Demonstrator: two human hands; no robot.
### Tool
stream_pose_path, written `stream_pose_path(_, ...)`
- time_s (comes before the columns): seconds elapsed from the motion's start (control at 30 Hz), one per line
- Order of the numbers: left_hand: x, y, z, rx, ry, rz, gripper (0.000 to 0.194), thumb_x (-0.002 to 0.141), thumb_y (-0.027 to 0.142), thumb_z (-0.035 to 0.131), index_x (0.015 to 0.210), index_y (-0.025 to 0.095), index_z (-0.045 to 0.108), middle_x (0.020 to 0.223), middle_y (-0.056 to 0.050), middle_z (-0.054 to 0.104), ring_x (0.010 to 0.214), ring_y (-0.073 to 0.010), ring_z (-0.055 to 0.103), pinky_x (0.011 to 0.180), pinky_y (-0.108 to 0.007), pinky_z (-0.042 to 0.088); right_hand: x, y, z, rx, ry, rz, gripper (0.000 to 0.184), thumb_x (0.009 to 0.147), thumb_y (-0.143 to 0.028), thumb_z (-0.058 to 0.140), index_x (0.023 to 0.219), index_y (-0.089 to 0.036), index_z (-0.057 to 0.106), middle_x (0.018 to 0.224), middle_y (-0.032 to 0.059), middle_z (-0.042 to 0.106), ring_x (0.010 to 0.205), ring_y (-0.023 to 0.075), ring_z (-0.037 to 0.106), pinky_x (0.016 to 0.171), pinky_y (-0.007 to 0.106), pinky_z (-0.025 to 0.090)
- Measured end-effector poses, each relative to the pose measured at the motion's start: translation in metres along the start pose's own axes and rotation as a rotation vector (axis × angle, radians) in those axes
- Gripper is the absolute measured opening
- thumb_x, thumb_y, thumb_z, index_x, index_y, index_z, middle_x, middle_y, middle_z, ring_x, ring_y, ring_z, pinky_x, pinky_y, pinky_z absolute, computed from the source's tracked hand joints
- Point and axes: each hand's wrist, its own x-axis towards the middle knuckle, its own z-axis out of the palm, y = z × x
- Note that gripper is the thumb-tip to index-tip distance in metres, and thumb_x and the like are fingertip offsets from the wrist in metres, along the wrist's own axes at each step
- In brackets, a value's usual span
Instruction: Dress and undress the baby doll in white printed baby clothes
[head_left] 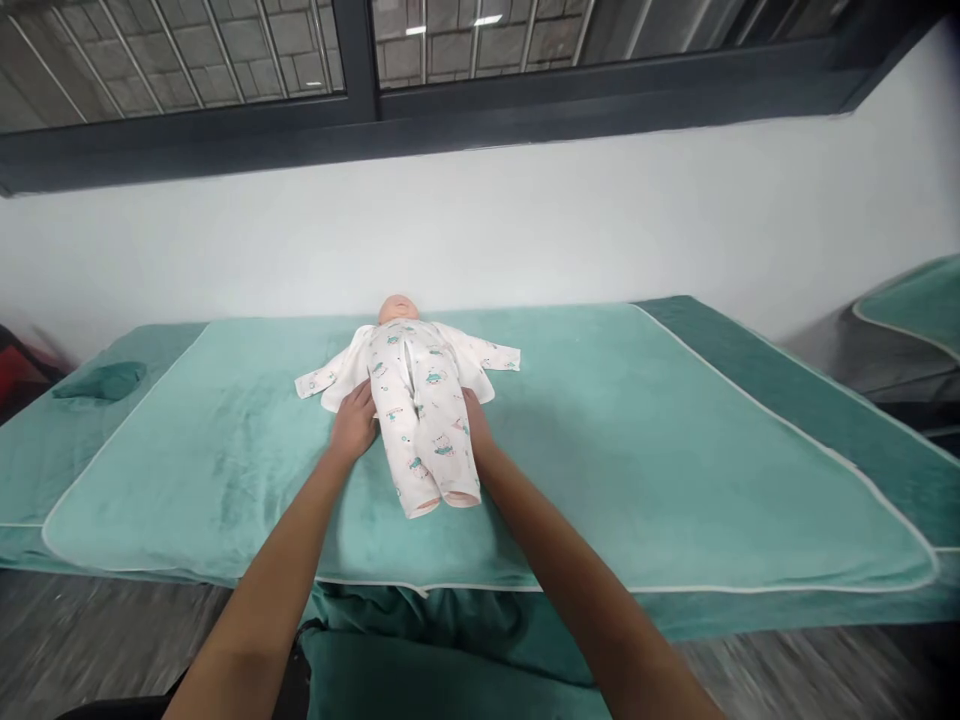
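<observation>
A baby doll [397, 308] lies on its back on a green padded bed, its head toward the wall. White baby pants [427, 400] printed with small animals lie lengthwise over its front, from near the neck down. A white baby shirt [472, 350] shows beneath them, its sleeves spread to both sides. My left hand [355, 420] is at the left edge of the pants, by the shirt hem, fingers closed in against the cloth. Along the right edge, my right hand [478, 425] is closed the same way, its fingers partly hidden by the pants.
The bed [675, 480] has a light green cover with pale piping and stands against a white wall [525, 220]. A small dark green pad [101, 381] lies at its left end. Above runs a dark window frame [420, 125]. Darker green cloth [450, 670] is just in front of me.
</observation>
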Motion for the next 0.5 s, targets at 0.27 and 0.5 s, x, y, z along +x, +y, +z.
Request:
stream_pose_path(0.27,-0.024,0.007,-0.001,-0.074,0.015,-0.007,0.051,0.094,0.013,0.039,0.14,0.022,0.061,0.15,-0.008,0.057,0.148,-0.0255,0.041,0.118,-0.051,0.041,-0.035,-0.015,-0.029,-0.23,-0.022,-0.105,0.022,0.095,-0.014,0.054,0.087,-0.023,0.072,0.098,0.0077,0.073,0.102,0.0259,0.057,0.099,0.043,0.04)
stream_pose_path(0.5,-0.049,0.015,-0.006,-0.067,0.005,0.042,0.05,0.088,0.004,0.04,0.12,0.025,0.073,0.135,-0.004,0.067,0.149,-0.0271,0.039,0.118,-0.054,0.041,-0.054,-0.009,-0.033,-0.306,0.071,-0.09,0.029,0.094,-0.009,0.049,0.105,-0.021,0.072,0.114,0.0081,0.072,0.107,0.0257,0.057,0.093,0.04,0.038)
